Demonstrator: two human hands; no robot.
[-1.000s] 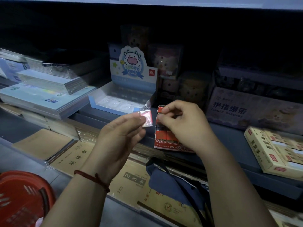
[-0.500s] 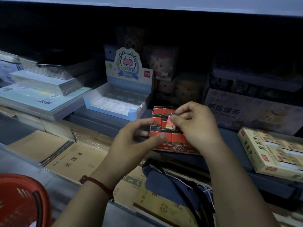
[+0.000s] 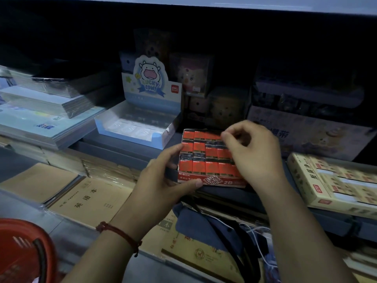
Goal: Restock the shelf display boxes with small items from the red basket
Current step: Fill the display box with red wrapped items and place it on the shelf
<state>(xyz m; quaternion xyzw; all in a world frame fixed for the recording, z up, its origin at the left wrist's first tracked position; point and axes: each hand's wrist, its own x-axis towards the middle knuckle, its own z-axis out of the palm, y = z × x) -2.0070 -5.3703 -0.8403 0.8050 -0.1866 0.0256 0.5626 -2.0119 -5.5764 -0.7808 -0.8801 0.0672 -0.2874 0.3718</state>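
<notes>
The grey shelf (image 3: pixel 122 152) before me carries a red box (image 3: pixel 206 160) of erasers. A blue cow box (image 3: pixel 126 137) sits just left, stacked notebooks (image 3: pixel 40 119) lie farther left, and a cream box (image 3: pixel 304 180) lies right.

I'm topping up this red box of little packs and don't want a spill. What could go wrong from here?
1. The red box sits near the shelf's front edge, steadied by the left hand. A hard push from the right hand might tip it toward the blue bag below.
2. The packs lie tightly packed, so forcing one into the dark gap could pop neighbours out.
</notes>
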